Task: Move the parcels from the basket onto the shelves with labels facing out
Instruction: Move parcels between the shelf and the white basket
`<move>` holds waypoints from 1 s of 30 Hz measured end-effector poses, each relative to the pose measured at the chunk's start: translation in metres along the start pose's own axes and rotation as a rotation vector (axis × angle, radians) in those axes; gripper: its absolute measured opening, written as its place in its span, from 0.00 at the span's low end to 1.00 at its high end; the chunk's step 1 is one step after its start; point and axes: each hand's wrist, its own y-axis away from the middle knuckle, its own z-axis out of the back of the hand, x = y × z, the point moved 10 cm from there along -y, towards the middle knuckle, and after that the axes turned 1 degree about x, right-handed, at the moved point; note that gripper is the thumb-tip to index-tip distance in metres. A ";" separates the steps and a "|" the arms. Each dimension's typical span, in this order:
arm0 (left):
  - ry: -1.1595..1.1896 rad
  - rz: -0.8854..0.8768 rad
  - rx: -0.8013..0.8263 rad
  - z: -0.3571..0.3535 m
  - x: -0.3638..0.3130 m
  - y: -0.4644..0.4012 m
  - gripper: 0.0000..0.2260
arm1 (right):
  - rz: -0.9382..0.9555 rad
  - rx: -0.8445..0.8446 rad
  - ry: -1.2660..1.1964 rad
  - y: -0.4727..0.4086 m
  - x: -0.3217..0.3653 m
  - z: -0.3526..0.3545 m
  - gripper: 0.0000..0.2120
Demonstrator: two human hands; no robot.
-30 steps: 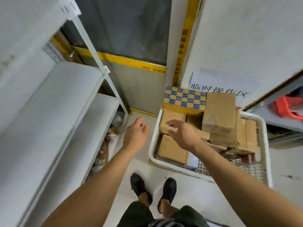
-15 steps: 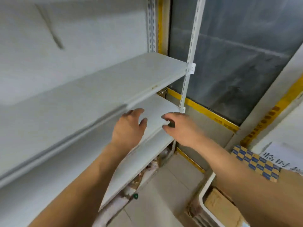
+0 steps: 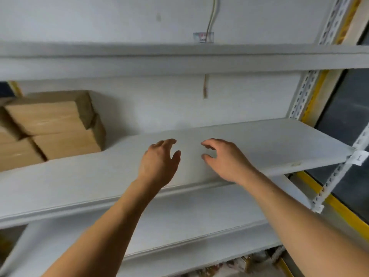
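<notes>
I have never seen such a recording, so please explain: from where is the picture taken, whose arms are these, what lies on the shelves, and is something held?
The picture comes from a camera worn on a person's head, looking forward and down, so the two bare arms are that person's own. There is no machine. The left hand and the right hand reach over the middle shelf, fingers loosely spread, and hold nothing. On the far left of that shelf a few brown boxes are stacked against the wall. Another shelf runs above and one lower shelf below. The basket is not in the picture now.
</notes>
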 end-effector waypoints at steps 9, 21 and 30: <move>-0.141 0.347 -0.116 0.075 0.123 0.018 0.22 | 0.283 0.173 -0.097 -0.082 0.117 -0.076 0.23; -0.136 0.612 -0.392 0.190 0.275 0.018 0.31 | 0.501 0.213 -0.136 -0.147 0.283 -0.143 0.30; 0.048 0.585 -0.445 0.213 0.364 -0.032 0.35 | 0.274 0.171 -0.336 -0.205 0.333 -0.188 0.46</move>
